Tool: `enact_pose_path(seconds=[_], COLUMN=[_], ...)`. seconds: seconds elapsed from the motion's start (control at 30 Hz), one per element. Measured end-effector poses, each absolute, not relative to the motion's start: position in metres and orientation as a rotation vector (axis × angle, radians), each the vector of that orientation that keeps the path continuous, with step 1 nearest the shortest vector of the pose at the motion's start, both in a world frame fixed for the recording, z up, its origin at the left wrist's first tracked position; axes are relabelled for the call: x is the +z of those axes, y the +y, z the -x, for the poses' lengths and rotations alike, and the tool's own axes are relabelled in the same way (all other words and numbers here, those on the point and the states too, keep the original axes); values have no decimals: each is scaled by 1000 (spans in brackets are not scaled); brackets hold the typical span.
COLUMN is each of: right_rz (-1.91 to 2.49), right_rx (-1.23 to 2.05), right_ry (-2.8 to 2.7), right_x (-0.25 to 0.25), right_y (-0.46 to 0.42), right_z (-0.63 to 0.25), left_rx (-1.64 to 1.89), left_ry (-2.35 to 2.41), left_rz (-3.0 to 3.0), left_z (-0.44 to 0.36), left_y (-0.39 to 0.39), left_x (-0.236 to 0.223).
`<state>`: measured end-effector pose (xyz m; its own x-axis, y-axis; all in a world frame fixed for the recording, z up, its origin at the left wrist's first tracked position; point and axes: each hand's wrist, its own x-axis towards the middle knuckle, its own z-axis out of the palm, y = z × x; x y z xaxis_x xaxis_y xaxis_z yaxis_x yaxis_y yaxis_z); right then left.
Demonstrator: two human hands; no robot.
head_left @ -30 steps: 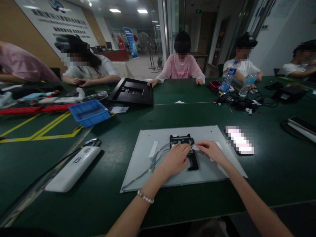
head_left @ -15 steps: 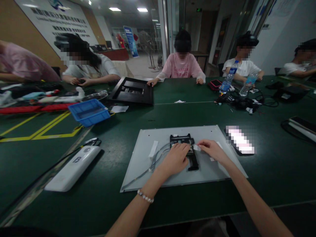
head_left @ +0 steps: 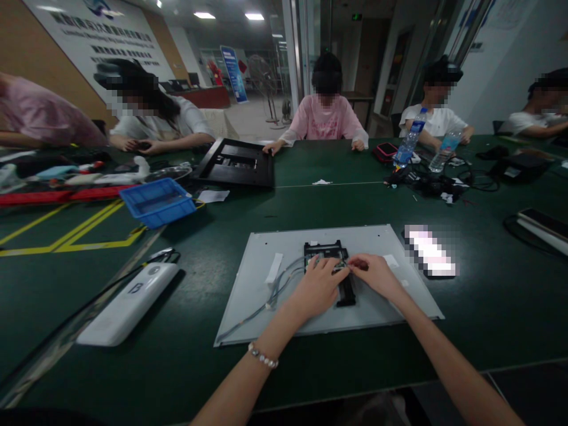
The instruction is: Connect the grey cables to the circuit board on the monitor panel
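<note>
A black plastic frame (head_left: 348, 291) with a circuit board in it lies on a flat white panel (head_left: 252, 322). My left hand (head_left: 320, 283) rests over the frame with its fingers spread, covering much of the board; its thumb reaches toward my right fingertips. At the frame's right side my right hand (head_left: 373, 273) is closed in a pinch, and what sits between its fingertips is hidden. Grey cables (head_left: 276, 289) run from the frame's left side to the panel's near left corner. White tape strips (head_left: 274, 268) are stuck on the panel.
A white power bank (head_left: 131, 305) with a cable lies left, a lit phone (head_left: 430, 251) right of the panel. Farther off are a blue bin (head_left: 157, 204), a black monitor-like housing (head_left: 237, 165) under a co-worker's hand (head_left: 274, 148), and plastic bottles (head_left: 410, 139) beside tangled cables.
My right hand has moved left, bringing its fingertips up to my left thumb. The small white piece that showed in its pinch is now out of sight. My left hand stays over the frame.
</note>
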<state>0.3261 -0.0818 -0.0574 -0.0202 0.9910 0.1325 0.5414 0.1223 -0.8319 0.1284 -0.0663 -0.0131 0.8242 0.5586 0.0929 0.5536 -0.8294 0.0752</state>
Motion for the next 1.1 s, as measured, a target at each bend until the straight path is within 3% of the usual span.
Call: enact_pose_path(seconds=[1.1], right_rz=[1498], right_rx=[643], right_ry=[-1726], right_x=[-50], right_y=[-88], right_z=[-332], left_rx=[226], left_ry=[956], left_rz=[-2930], left_z=[-129], left_y=[-68], left_x=[-22])
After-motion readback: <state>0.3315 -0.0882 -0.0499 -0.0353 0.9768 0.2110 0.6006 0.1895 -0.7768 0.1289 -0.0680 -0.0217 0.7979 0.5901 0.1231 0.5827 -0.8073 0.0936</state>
